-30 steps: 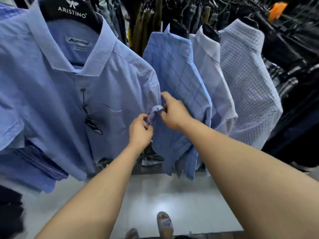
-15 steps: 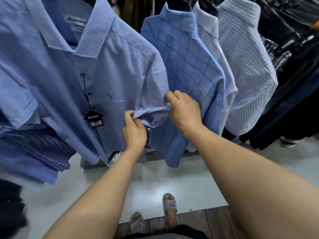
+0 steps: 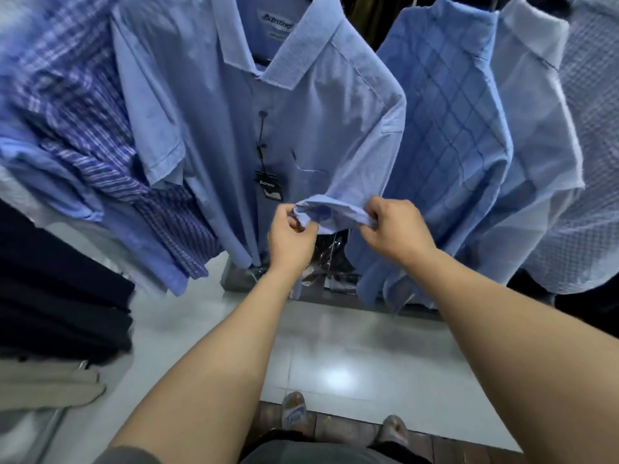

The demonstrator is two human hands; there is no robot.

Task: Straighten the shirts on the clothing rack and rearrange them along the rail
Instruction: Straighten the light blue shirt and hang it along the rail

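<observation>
Near the centre of the frame we have both hands pinched shut on the sleeve cuff [image 3: 335,212] of the plain blue shirt [image 3: 291,122]: our left hand [image 3: 290,234] closes on its left corner, our right hand [image 3: 397,229] on its right corner, the hem stretched between them. That shirt hangs in the upper middle of the frame, collar up, a dark swing tag [image 3: 269,190] dangling just beside the cuff. To its right hang the checked blue shirt [image 3: 445,145], touching it, then a pale shirt [image 3: 536,145]; at the upper left a striped shirt [image 3: 100,145] hangs crumpled and askew.

We judge the cloth light, soft and limp, so it will follow a gentle tug and crease easily; the stitched hem looks the firmest place to hold for smoothing, and the shoulders or hanger for sliding it along the rail, which is out of view.

The fabric is fine-textured light blue, buttoned, with a chest pocket.
</observation>
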